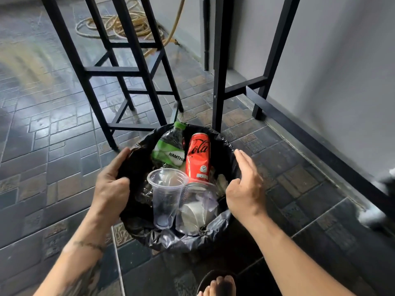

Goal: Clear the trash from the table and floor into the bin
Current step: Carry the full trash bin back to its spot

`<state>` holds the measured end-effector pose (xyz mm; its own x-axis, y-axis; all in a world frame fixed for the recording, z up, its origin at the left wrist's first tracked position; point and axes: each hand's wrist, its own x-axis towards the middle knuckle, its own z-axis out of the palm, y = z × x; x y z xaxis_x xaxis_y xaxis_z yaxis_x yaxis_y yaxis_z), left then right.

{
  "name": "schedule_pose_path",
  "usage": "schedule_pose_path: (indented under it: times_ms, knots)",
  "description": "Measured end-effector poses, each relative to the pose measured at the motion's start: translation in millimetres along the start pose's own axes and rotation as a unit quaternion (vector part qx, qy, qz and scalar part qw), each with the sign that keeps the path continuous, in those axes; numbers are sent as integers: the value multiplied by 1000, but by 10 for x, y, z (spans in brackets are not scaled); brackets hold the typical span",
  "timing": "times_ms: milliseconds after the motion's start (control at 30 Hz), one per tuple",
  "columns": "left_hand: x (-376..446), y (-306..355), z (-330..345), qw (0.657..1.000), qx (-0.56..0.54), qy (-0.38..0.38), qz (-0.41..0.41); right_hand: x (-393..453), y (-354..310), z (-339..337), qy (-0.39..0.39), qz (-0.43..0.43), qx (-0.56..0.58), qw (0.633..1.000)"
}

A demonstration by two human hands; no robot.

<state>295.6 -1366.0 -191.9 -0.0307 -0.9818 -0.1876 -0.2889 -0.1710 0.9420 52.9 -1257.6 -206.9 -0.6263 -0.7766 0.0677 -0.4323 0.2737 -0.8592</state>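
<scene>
Floor (pixel 64 159): dark patterned tiles, grey and brown, glossy in patches. Black metal stool frame (pixel 119 71) stands upper left, crossbars between its legs. Black table legs (pixel 220 60) upper right, close to grey wall (pixel 331 71) (dark skirting along its base). Coiled yellowish hose (pixel 119 24) lies on the tiles behind the stool. Sandalled foot (pixel 220 285) at bottom edge.

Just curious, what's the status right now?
Left hand gripping bin rim; right hand open beside it. Can, bottle, cups inside. Nothing blocking.
</scene>
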Motion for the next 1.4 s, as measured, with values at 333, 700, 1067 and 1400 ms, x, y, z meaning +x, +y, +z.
schedule_pose_path:
  times_ms: [333, 700, 1067, 1400]
  knots:
    - [-714, 1163, -218, 997, -69, -11, -17, -445, -919, -838, 61, 95, -15, 994]
    - [-2481, 3702, -1394, 997, -37, -74, -2, -1570, -3701, -3087, 98, 114, -46, 988]
    - [-3575, 5546, -2117, 980, -59, -189, 5, -2745, -5676, -4592, 208, 138, -45, 967]
    - [-4582, 6164, -2115, 934, -15, -338, 115, -4236, -6100, -5107, 361, 232, -48, 902]
